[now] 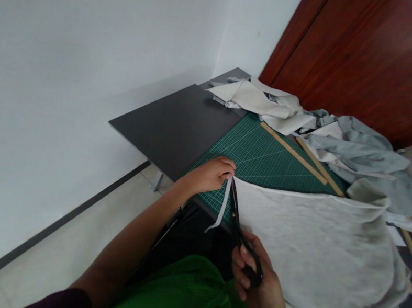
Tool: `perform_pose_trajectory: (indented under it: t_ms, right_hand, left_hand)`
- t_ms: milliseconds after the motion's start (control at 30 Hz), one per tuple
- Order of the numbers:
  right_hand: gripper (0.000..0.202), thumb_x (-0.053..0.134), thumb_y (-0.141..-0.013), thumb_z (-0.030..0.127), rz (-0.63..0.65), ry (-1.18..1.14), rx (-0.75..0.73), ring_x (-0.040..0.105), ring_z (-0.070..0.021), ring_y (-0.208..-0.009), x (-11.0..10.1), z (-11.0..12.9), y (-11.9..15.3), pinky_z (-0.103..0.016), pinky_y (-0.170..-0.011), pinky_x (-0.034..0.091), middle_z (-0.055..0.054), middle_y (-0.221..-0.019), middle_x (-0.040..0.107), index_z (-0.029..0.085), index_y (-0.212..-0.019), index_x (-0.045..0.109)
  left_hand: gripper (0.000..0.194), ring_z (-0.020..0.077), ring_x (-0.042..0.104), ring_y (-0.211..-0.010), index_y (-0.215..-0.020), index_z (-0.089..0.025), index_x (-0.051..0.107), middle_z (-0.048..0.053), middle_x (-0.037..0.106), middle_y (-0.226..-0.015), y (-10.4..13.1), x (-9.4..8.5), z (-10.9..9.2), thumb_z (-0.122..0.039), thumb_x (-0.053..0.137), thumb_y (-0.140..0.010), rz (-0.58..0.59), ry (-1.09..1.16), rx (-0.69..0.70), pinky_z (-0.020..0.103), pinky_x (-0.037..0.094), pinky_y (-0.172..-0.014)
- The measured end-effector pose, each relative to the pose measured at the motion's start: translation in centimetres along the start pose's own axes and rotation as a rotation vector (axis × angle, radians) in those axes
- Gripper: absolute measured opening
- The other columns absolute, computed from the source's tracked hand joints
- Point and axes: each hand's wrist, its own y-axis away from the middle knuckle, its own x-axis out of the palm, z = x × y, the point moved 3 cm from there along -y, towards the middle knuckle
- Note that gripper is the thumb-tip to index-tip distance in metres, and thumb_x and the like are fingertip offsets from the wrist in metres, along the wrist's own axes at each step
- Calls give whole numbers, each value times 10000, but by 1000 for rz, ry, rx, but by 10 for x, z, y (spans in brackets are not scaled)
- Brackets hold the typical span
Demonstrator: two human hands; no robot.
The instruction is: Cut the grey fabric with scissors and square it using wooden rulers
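Observation:
Black-handled scissors (236,210) are in my right hand (261,280), with fingers through and around the handles. Their blades point away from me, along the left edge of a large pale grey-white cloth (305,246). My left hand (213,175) pinches the cloth's far left corner by the blade tips. From that pinch a narrow strip of cloth (223,205) hangs down on the left side of the blades. Whether the strip is still joined at the top is hidden by my fingers. The cloth lies over a green cutting mat (264,161) and droops past the table's near edge.
Wooden rulers (290,150) lie on the mat beyond the cloth. Heaped white and grey fabric pieces (359,144) line the back of the table. The dark grey tabletop (180,120) ends at left near a white wall (91,38). Behind stands a reddish-brown wooden panel (381,63).

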Motion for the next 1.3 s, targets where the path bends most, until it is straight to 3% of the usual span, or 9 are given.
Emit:
perform_pose_trajectory:
  t_ms: [233,433,767,1100,1300]
  right_hand:
    - [684,855,-678,613,-11,-8,-10,309,-63,-457,11,0,4,-180,-340,271,115,-679,457,277,-1185,542]
    - [677,855,-683,609,-27,-42,14,321,-65,-459,8,-7,11,-187,-343,256,106,-694,466,282,-1195,554]
    - [622,857,-668,574,-28,-28,-23,313,-63,-454,14,2,1,-185,-351,274,116,-671,453,279,-1137,574]
    - [670,875,-655,580,-34,-16,-2,311,-58,-454,9,6,5,-183,-358,267,117,-657,455,259,-1162,578]
    - [615,849,-750,567,45,21,-17,329,-57,-465,3,7,-4,-181,-366,303,111,-710,472,276,-1211,565]
  left_hand:
    - [226,207,699,-1014,-791,-185,698,71,739,-980,0,0,2,-4,584,-865,-40,30,-10,347,553,-982]
    - [208,211,711,-1004,-758,-182,695,65,747,-973,1,-4,-2,-12,631,-858,-50,-8,-10,365,573,-977]
    - [251,188,722,-973,-720,-181,712,36,738,-879,2,-5,0,-25,623,-896,-77,21,38,397,575,-1047]
    - [200,207,724,-986,-713,-179,722,51,737,-908,4,-6,-4,-51,697,-866,-70,-10,10,366,593,-977]
    - [209,196,717,-973,-735,-189,740,41,730,-903,4,-5,-4,-73,665,-891,-48,-5,-20,371,569,-1039]
